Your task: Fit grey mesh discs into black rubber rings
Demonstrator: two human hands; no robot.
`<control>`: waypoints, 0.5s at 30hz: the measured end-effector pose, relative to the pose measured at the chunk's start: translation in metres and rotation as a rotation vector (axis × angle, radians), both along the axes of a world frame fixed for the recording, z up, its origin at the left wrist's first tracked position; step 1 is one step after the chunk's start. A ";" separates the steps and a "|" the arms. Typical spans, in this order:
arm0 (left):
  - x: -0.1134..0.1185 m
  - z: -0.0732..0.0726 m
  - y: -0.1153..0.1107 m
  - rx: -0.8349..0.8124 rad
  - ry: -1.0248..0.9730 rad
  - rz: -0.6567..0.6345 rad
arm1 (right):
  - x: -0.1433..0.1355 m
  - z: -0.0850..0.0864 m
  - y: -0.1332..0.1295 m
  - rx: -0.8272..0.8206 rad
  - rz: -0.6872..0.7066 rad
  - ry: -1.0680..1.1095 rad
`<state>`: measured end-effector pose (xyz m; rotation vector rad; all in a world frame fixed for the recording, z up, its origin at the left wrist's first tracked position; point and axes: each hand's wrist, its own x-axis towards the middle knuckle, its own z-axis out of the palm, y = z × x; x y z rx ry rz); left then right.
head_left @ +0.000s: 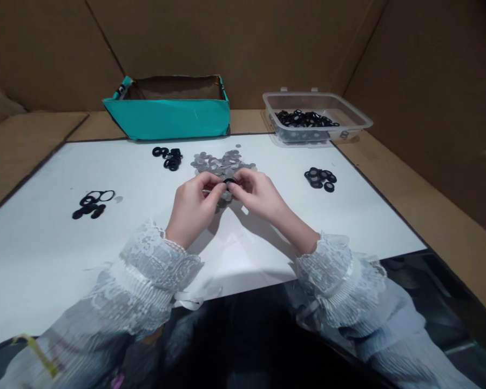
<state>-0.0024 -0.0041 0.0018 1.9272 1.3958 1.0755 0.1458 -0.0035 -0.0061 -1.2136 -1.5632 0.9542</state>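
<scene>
My left hand (pixel 196 205) and my right hand (pixel 257 192) meet over the middle of the white board, pinching a small black ring (pixel 229 181) between thumbs and fingertips. Beneath and behind the fingers lies a pile of grey discs (pixel 227 161), partly hidden by my hands. A small cluster of black rings (pixel 172 162) rests to the left of the pile. Black rings with grey centres (pixel 319 178) form a group on the right.
At the back left stands a teal-fronted box (pixel 178 119). A clear plastic container (pixel 358 120) holding many black rings is at the back right. Another group of black rings (pixel 89 204) lies on the left of the white board (pixel 44 248). Cardboard walls surround it.
</scene>
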 end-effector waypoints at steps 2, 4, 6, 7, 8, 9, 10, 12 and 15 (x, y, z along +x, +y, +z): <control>0.000 0.001 -0.001 0.051 0.016 0.010 | 0.002 0.002 0.000 0.016 -0.008 0.005; 0.001 0.001 -0.002 0.081 0.010 0.015 | 0.003 0.003 0.000 0.008 -0.011 0.034; 0.001 0.000 -0.003 0.094 0.006 0.012 | 0.004 0.004 0.000 -0.010 -0.003 0.061; 0.001 0.000 -0.003 0.096 0.007 0.007 | 0.004 0.004 0.001 -0.020 0.007 0.076; 0.001 0.000 -0.003 0.097 0.010 -0.001 | 0.003 0.004 0.001 -0.032 0.020 0.094; 0.001 0.000 -0.003 0.099 0.015 -0.008 | 0.003 0.004 0.001 -0.047 0.034 0.113; 0.001 0.000 -0.003 0.104 0.022 -0.015 | 0.003 0.005 0.002 -0.066 0.048 0.134; 0.001 0.000 -0.004 0.140 0.030 -0.028 | 0.002 0.006 0.002 -0.114 0.063 0.184; 0.001 -0.001 -0.005 0.233 0.044 -0.068 | 0.002 0.008 0.002 -0.182 0.053 0.263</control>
